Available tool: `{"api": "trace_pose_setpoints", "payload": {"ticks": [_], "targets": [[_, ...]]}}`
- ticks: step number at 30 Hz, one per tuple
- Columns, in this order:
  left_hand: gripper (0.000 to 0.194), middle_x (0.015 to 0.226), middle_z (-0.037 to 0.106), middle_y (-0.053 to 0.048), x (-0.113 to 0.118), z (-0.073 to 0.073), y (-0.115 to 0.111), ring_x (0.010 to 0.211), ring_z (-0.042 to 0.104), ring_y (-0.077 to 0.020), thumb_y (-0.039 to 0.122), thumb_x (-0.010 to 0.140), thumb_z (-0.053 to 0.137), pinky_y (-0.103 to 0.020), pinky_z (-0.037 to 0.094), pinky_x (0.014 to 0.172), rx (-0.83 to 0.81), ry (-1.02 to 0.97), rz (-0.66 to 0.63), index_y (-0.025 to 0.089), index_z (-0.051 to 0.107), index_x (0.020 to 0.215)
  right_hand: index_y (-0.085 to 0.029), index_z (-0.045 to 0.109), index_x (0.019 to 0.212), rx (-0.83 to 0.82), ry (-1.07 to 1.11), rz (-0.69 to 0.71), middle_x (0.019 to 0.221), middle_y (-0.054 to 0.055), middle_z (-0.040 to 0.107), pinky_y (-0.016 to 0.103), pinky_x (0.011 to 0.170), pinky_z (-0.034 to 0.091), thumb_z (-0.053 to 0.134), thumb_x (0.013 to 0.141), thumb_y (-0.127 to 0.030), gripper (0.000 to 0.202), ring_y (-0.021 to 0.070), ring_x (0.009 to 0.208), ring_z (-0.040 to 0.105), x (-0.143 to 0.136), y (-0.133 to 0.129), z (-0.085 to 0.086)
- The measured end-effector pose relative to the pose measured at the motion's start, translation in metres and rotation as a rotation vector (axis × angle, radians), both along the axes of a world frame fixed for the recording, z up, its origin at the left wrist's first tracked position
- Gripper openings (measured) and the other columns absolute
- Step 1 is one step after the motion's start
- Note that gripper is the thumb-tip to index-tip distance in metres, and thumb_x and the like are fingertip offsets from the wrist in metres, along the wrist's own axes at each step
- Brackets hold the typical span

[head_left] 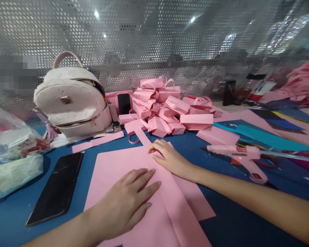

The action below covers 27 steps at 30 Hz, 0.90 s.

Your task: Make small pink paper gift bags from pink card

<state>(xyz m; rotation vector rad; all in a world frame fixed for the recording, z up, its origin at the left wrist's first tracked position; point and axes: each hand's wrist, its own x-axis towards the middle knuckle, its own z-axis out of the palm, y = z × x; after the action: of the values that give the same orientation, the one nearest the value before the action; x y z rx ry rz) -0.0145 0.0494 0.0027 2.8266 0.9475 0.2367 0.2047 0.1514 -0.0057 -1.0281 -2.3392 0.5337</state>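
Note:
A large pink paper sheet (113,178) lies on the blue table, with a long folded strip (181,209) along its right side. My left hand (131,199) rests palm down on the sheet, fingers spread. At the sheet's far edge my right hand (167,156) has its thumb and fingers closed on the pink paper near the top of the fold. Just beyond it is a small pink paper bag (134,127) with a thin handle. Part of another pink sheet (199,204) shows under the fold.
A heap of pink paper bags (164,109) stands at the back, beside a white backpack (72,99). A black phone (58,188) and a plastic-wrapped bundle (18,175) lie at left. On the right are a pink glue gun (237,152) and turquoise strips (262,135).

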Motion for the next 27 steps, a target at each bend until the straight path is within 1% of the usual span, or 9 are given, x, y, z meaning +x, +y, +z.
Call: {"api": "trace_pose_setpoints", "payload": {"ticks": [4, 8, 10, 12, 14, 18, 20, 24, 27], "targets": [[0.052, 0.161, 0.038, -0.011, -0.002, 0.000, 0.000, 0.139, 0.044, -0.0335, 0.025, 0.102, 0.046, -0.053, 0.043, 0.113, 0.001, -0.050, -0.017, 0.025, 0.041, 0.153, -0.024, 0.059, 0.098, 0.018, -0.027, -0.019, 0.106, 0.004, 0.061, 0.035, 0.094, 0.046, 0.056, 0.087, -0.007, 0.020, 0.0218, 0.108, 0.056, -0.001, -0.001, 0.003], [0.051, 0.162, 0.035, -0.012, -0.003, 0.001, 0.000, 0.140, 0.042, -0.0339, 0.027, 0.103, 0.044, -0.054, 0.042, 0.113, -0.014, -0.028, -0.015, 0.025, 0.040, 0.153, -0.023, 0.057, 0.097, 0.040, -0.078, -0.135, 0.107, 0.006, 0.060, 0.035, 0.088, 0.044, 0.058, 0.088, -0.015, 0.013, 0.0233, 0.102, 0.057, 0.004, -0.006, 0.025], [0.051, 0.163, 0.033, -0.011, -0.003, 0.001, 0.000, 0.141, 0.041, -0.0338, 0.028, 0.103, 0.043, -0.054, 0.042, 0.113, -0.025, -0.011, -0.014, 0.025, 0.040, 0.154, -0.024, 0.057, 0.083, 0.013, -0.138, -0.164, 0.084, 0.002, 0.062, 0.031, 0.071, 0.040, 0.059, 0.090, -0.023, 0.008, 0.0206, 0.078, 0.059, 0.012, -0.013, 0.041], [0.051, 0.163, 0.033, -0.011, -0.003, 0.001, 0.000, 0.141, 0.040, -0.0340, 0.029, 0.104, 0.042, -0.055, 0.041, 0.114, -0.034, 0.002, -0.012, 0.025, 0.039, 0.154, -0.023, 0.049, 0.059, -0.046, -0.235, -0.148, 0.058, -0.001, 0.052, 0.030, 0.058, 0.031, 0.063, 0.090, -0.033, 0.035, 0.0168, 0.056, 0.051, 0.023, -0.023, 0.055], [0.051, 0.163, 0.032, -0.012, -0.003, 0.002, 0.000, 0.142, 0.040, -0.0346, 0.029, 0.104, 0.041, -0.056, 0.040, 0.114, -0.037, 0.011, -0.012, 0.024, 0.039, 0.154, -0.022, 0.043, 0.050, -0.212, -0.347, -0.106, 0.049, -0.001, 0.049, 0.029, 0.053, 0.027, 0.063, 0.090, -0.039, 0.048, 0.0141, 0.048, 0.046, 0.034, -0.033, 0.061], [0.050, 0.162, 0.034, -0.012, -0.003, 0.002, -0.001, 0.141, 0.041, -0.0341, 0.031, 0.104, 0.041, -0.055, 0.040, 0.114, -0.026, 0.012, -0.016, 0.025, 0.039, 0.154, -0.020, 0.054, 0.059, -0.726, -0.266, 0.022, 0.052, -0.002, 0.060, 0.024, 0.046, 0.034, 0.062, 0.089, -0.045, 0.040, 0.0100, 0.041, 0.047, 0.047, -0.041, 0.053], [0.050, 0.161, 0.036, -0.012, -0.004, 0.003, -0.001, 0.140, 0.042, -0.0334, 0.029, 0.104, 0.043, -0.055, 0.040, 0.114, -0.012, 0.005, -0.011, 0.025, 0.040, 0.153, -0.020, 0.053, 0.061, -0.859, -0.160, 0.072, 0.051, -0.002, 0.061, 0.022, 0.041, 0.034, 0.064, 0.087, -0.047, 0.039, 0.0075, 0.036, 0.044, 0.044, -0.040, 0.044], [0.048, 0.161, 0.037, -0.011, -0.010, 0.002, 0.003, 0.144, 0.039, -0.0321, 0.024, 0.103, 0.041, -0.057, 0.035, 0.117, 0.053, 0.020, 0.032, 0.024, 0.044, 0.151, -0.021, 0.049, 0.071, -0.850, -0.066, 0.034, 0.051, -0.004, 0.060, 0.019, 0.035, 0.027, 0.059, 0.087, -0.049, 0.034, 0.0075, 0.032, 0.044, 0.029, -0.031, 0.030], [0.047, 0.162, 0.035, -0.008, -0.018, 0.000, 0.010, 0.147, 0.036, -0.0290, 0.024, 0.105, 0.037, -0.057, 0.032, 0.119, 0.095, 0.040, 0.069, 0.023, 0.041, 0.152, -0.021, 0.049, 0.075, -0.768, -0.072, -0.007, 0.052, -0.004, 0.059, 0.019, 0.035, 0.029, 0.054, 0.089, -0.043, 0.026, 0.0082, 0.032, 0.045, 0.019, -0.024, 0.029]]}}
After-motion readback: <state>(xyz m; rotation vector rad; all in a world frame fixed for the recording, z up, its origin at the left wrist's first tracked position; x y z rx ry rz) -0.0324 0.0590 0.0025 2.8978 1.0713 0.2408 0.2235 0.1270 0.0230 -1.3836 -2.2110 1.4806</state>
